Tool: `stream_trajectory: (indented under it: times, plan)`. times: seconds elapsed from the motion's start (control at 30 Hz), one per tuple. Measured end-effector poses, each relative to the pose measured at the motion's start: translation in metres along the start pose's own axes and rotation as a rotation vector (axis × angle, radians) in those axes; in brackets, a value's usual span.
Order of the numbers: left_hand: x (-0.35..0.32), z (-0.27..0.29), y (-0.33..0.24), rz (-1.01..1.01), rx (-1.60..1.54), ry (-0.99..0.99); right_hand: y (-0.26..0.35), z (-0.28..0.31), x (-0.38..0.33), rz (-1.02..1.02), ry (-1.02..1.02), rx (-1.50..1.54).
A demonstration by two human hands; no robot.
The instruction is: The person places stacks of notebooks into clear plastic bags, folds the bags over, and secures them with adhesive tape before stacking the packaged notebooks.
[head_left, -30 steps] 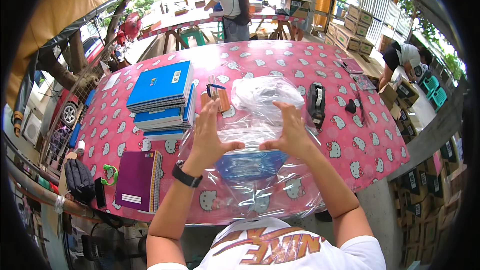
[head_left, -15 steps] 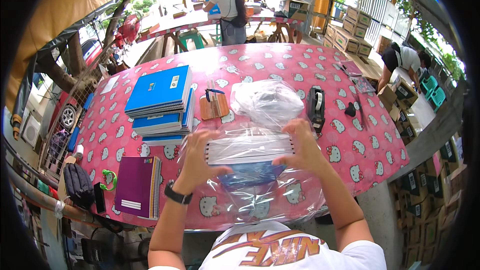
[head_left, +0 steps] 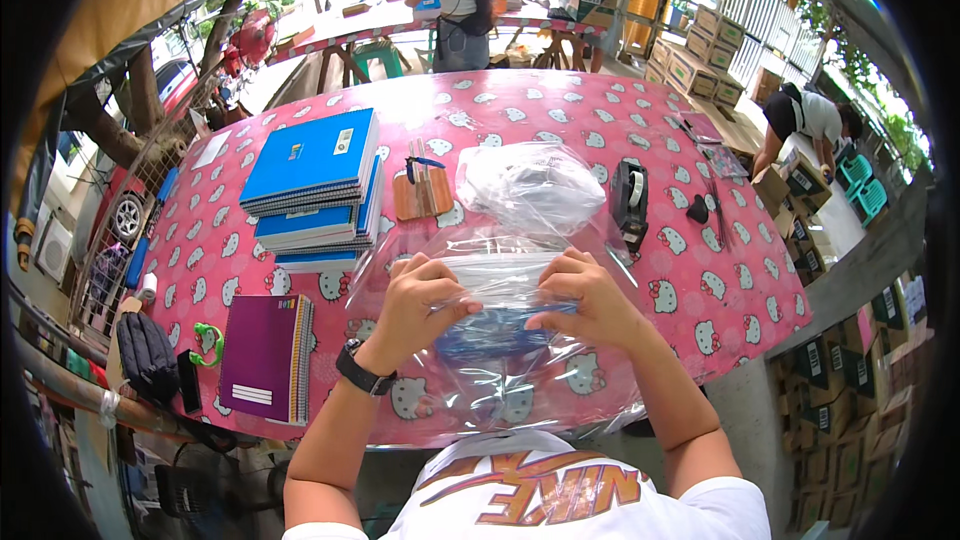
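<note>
A stack of blue-covered spiral notebooks [head_left: 505, 275] lies in front of me inside a clear plastic bag [head_left: 510, 395], its white page edges turned up. My left hand [head_left: 420, 298] grips its left end through the film, fingers curled and thumb pointing inward. At the right end, my right hand [head_left: 580, 300] has the same hold, with its thumb on the blue side. Loose film spreads over the table toward my shirt. Just beyond the stack sits a heap of clear plastic bags [head_left: 535, 185]. A black tape dispenser [head_left: 630, 202] stands right of that heap.
The table has a pink patterned cover [head_left: 710, 280]. On its left are piled blue notebooks [head_left: 310, 165], purple notebooks [head_left: 262, 355], a black pouch [head_left: 150, 358] and a wooden pen holder [head_left: 422, 190]. Cardboard boxes [head_left: 840, 370] are stacked at right. Other people work farther off.
Both hands have closed in from flatter, spread fingers to a curled grip on the bagged notebooks, drawing the film tighter over them. The head view has shifted slightly.
</note>
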State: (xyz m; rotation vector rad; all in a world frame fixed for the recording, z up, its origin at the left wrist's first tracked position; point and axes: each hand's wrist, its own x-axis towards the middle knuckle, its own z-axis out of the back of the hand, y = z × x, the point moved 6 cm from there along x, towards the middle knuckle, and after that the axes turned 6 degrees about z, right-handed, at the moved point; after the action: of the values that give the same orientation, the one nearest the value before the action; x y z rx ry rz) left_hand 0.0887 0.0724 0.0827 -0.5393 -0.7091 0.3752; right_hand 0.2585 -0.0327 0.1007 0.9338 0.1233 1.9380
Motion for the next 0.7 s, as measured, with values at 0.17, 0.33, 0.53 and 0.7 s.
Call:
stream_trajectory:
  times: [0.17,0.33,0.53,0.7]
  plan:
    - [0.008,-0.001,0.005,0.104,-0.035,0.096,-0.007,-0.006,0.008,-0.101,0.041,0.065]
    - [0.011,-0.003,0.015,0.428,-0.346,0.114,-0.021,-0.009,0.011,-0.203,0.100,0.118]
    - [0.017,0.003,0.007,-0.008,0.069,0.000,-0.029,-0.015,0.015,-0.260,0.174,0.139]
    - [0.028,0.000,0.036,0.286,-0.103,0.057,-0.012,0.008,0.025,-0.132,-0.181,-0.525]
